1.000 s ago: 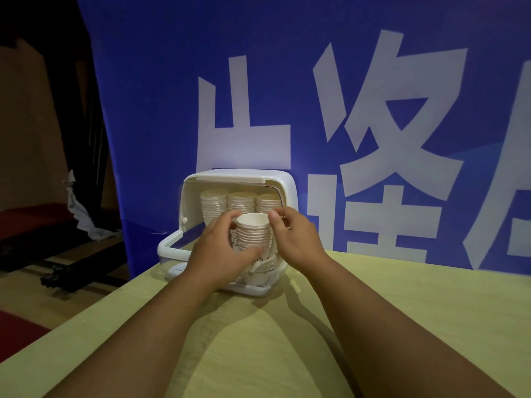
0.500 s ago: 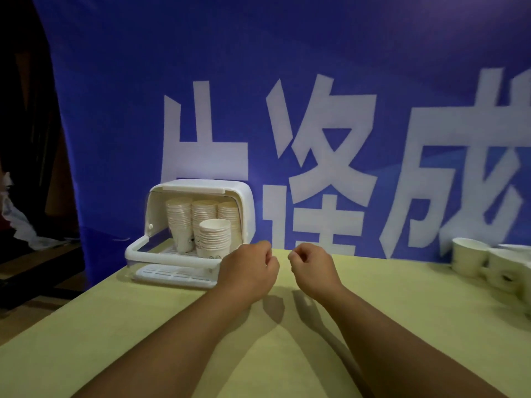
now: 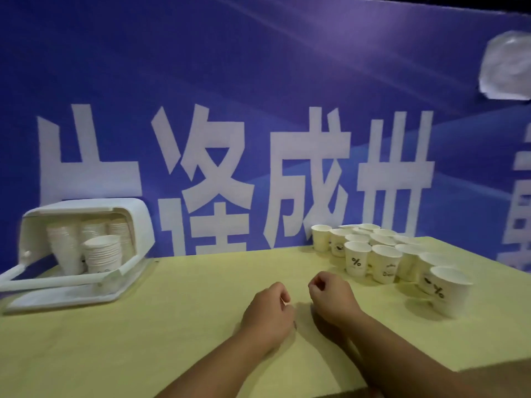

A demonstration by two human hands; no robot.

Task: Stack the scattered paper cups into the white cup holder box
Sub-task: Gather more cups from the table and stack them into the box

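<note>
1. Left hand (image 3: 267,311) and right hand (image 3: 333,297): curled fists, empty.
2. Paper cups (image 3: 385,262): white, upright, black-printed, clustered right of both hands.
3. White cup holder box (image 3: 138,216): open, well left of both, seemingly four blurred stacks (image 3: 102,254) inside.

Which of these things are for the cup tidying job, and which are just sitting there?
For the job:
- loose cups on the right
- white box on the left
- cup stacks inside the box

Just there:
- blue banner behind
- yellow table
- crumpled white thing high on the right
</note>
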